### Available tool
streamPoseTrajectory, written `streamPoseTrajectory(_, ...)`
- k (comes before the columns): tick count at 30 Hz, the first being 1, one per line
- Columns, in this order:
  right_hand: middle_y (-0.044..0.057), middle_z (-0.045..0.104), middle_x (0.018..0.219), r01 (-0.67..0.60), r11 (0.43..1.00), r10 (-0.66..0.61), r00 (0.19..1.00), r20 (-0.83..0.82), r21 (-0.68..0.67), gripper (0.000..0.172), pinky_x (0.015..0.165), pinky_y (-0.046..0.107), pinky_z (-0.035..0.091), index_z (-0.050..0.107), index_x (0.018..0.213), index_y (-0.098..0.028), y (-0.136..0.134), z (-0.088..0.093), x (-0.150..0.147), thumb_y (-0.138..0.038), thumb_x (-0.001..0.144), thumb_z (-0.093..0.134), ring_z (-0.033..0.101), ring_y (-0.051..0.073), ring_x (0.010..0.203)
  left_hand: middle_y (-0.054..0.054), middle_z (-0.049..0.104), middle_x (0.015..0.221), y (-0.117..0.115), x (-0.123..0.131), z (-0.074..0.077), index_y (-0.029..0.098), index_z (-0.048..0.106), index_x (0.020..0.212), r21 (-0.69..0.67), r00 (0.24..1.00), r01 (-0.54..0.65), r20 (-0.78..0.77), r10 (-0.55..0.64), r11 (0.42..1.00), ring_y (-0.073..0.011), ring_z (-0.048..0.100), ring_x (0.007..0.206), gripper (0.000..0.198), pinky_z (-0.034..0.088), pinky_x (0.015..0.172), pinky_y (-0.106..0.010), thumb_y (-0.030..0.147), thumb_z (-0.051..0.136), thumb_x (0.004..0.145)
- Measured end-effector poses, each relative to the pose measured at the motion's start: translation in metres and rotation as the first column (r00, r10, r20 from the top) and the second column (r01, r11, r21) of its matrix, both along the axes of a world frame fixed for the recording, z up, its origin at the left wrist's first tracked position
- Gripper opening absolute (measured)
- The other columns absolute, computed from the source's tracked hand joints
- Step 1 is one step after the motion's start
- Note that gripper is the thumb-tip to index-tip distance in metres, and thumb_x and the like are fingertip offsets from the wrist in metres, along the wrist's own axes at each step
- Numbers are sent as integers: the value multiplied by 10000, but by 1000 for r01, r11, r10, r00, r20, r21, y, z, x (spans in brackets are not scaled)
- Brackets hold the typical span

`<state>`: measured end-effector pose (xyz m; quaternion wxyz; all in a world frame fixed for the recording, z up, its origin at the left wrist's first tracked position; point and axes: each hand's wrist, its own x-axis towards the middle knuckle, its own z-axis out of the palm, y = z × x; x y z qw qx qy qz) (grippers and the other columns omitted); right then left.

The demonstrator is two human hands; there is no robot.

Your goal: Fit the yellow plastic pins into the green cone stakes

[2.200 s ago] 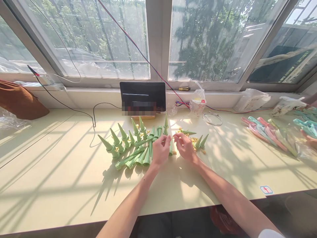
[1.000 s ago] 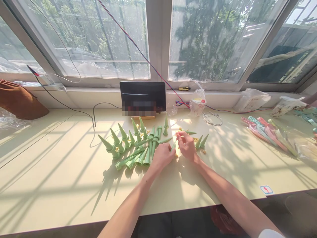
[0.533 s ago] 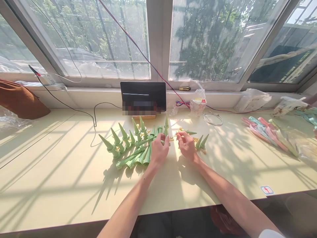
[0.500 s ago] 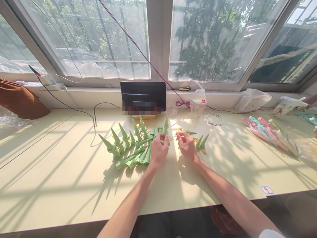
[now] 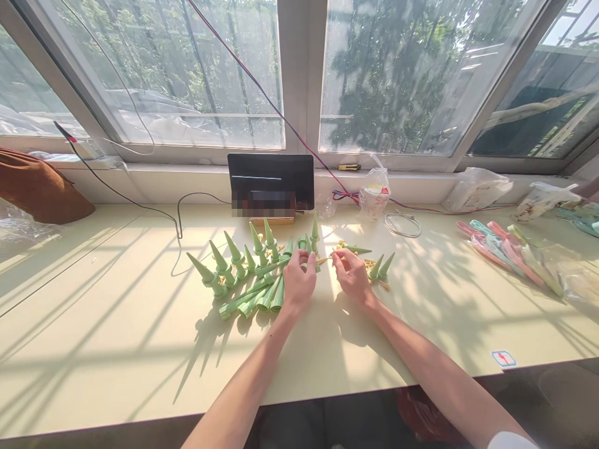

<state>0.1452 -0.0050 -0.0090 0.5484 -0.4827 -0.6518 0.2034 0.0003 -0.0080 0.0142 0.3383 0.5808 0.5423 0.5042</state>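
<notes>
My left hand (image 5: 299, 282) is closed around a green plastic watering spike, mostly hidden by the fingers. My right hand (image 5: 352, 275) pinches a thin yellow stick (image 5: 324, 259) that reaches toward the left hand's spike; whether the two touch I cannot tell. Left of my left hand, several green cone-tipped spikes (image 5: 234, 246) stand upright in a row. Several hollow green tubes (image 5: 253, 298) lie in front of them, open ends toward me. Beyond my right hand are small yellow pieces (image 5: 370, 264), a lying green cone (image 5: 358, 249) and two upright green cones (image 5: 386, 266).
A dark-screened tablet (image 5: 271, 178) leans by the window behind the spikes. A bagged cup (image 5: 375, 194) and a coiled white cable (image 5: 402, 226) stand to its right. Pink, blue and green plastic items (image 5: 510, 249) lie at far right. A brown cloth (image 5: 42, 187) is at far left.
Both hands have shifted very slightly, and the yellow stick shows more clearly between them. The spikes on the table have not moved.
</notes>
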Motion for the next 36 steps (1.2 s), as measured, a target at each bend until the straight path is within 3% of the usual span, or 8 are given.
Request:
streamPoseTrajectory(8, 29, 621, 807, -30, 1000, 30, 999, 17, -5, 229, 576, 258, 459, 606, 925, -188, -1, 0, -1, -383, 963, 493, 583, 127, 601, -38, 699, 864, 0, 0, 1, 202, 546, 902, -11, 1000, 8, 5, -8, 1000, -100, 514, 475, 276, 417, 534, -258, 476, 515, 909)
streamPoseTrajectory(18, 48, 654, 915, -73, 997, 74, 996, 47, -21, 216, 541, 274, 464, 622, 985, -209, 0, -4, 1, -401, 946, 533, 571, 128, 586, -43, 707, 881, 0, 0, 0, 202, 568, 899, -6, 1000, 15, -7, -15, 1000, -99, 504, 453, 295, 398, 511, -262, 493, 524, 898)
streamPoseTrajectory(28, 72, 654, 974, -101, 994, 101, 995, 13, -42, 211, 500, 308, 473, 620, 983, -229, 2, -6, 2, -419, 945, 538, 557, 143, 564, -59, 708, 931, 3, -1, -2, 191, 669, 966, -2, 998, 29, -55, -29, 1000, -167, 617, 715, 289, 477, 688, -294, 448, 588, 861)
streamPoseTrajectory(36, 65, 645, 909, -116, 991, 116, 993, -8, -73, 265, 511, 315, 483, 627, 997, -228, 1, -5, 2, -470, 940, 537, 557, 152, 557, -38, 689, 846, 2, -1, 3, 203, 689, 944, -94, 988, 136, 87, -128, 986, -112, 525, 548, 264, 443, 540, -256, 432, 615, 836)
